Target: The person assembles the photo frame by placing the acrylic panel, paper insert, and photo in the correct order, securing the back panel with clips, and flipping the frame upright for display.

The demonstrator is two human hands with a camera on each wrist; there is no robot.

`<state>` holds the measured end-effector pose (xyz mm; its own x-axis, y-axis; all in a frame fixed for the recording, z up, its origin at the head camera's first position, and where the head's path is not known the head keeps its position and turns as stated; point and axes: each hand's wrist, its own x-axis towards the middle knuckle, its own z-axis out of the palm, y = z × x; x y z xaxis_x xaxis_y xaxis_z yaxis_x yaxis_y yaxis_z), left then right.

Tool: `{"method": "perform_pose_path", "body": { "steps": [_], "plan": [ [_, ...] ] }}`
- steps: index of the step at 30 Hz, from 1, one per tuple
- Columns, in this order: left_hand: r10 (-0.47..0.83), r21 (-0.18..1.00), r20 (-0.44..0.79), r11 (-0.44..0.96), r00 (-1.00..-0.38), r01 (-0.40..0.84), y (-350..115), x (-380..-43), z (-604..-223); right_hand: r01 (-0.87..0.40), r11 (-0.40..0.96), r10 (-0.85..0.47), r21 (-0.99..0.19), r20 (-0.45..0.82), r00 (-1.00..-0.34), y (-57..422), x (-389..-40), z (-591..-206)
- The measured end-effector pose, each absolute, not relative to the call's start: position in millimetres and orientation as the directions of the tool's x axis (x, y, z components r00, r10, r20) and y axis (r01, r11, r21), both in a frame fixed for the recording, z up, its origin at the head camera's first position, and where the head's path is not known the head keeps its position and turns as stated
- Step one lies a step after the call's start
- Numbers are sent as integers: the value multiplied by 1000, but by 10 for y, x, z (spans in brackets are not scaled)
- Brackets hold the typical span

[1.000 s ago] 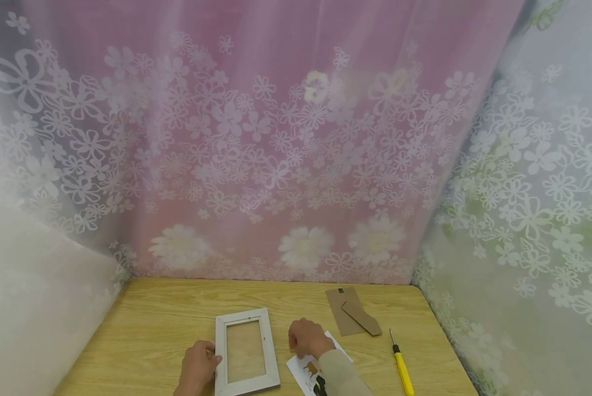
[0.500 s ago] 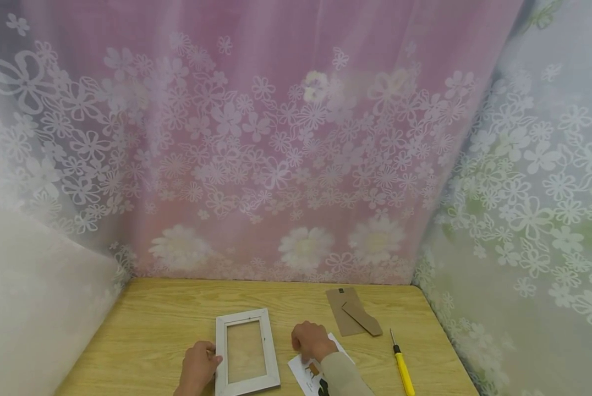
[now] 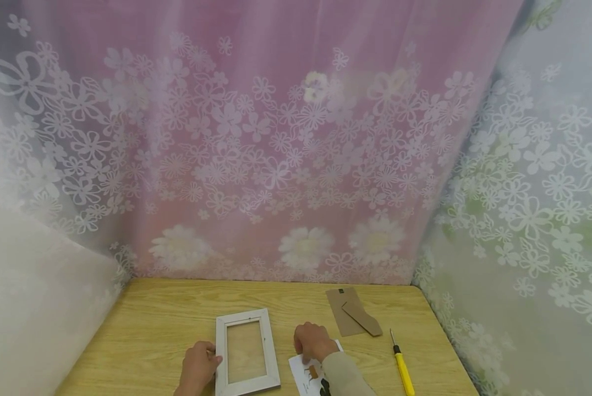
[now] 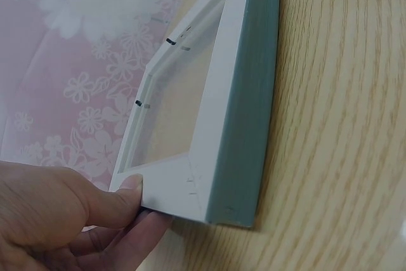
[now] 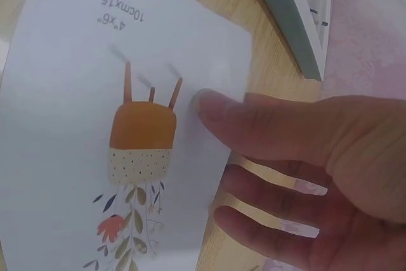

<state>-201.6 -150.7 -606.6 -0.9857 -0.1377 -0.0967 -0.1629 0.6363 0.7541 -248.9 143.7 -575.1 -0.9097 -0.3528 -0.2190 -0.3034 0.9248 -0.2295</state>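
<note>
A white picture frame (image 3: 271,352) lies face down on the table, its recess with small dark tabs facing up and its outer side grey-green in the left wrist view. My left hand (image 3: 198,364) pinches the frame's left edge, thumb (image 4: 120,201) on top and fingers below. To the frame's right, my right hand (image 3: 314,341) pinches the edge of a white paper insert (image 5: 57,125), thumb on its face and fingers behind the edge. Printed on the insert are "4"x6" 10cmx15cm" and a plant in an orange pot on legs. The sleeve covers part of it in the head view.
A brown backing board (image 3: 343,322) with an angled stand leg (image 3: 362,319) lies at the back right. A yellow-handled screwdriver (image 3: 402,368) lies near the table's right side, tip away. Flowered curtains (image 3: 276,165) hang behind and on both sides of the wooden table (image 3: 167,308).
My right hand has shifted slightly right, and the paper insert has turned a little with it. The left hand and the picture frame have stayed in place.
</note>
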Motion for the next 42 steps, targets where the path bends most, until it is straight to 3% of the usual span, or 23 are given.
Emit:
{"method": "perform_pose_path", "body": {
  "steps": [16, 25, 42],
  "plan": [
    [-135, 758, -118, 628, -984, -177, -1494, -1987, -6009, -185, 914, -310, -362, -324, -894, 1514, -2493, -5726],
    [-137, 762, -130, 620, -982, -187, -1488, -1991, -6000, -217, 890, -369, -402, -351, -861, 1559, -2542, -5683],
    [-137, 758, -107, 630, -985, -169, -1501, -1993, -6014, -209, 909, -358, -360, -420, -834, 1520, -2590, -5502]
  ]
}}
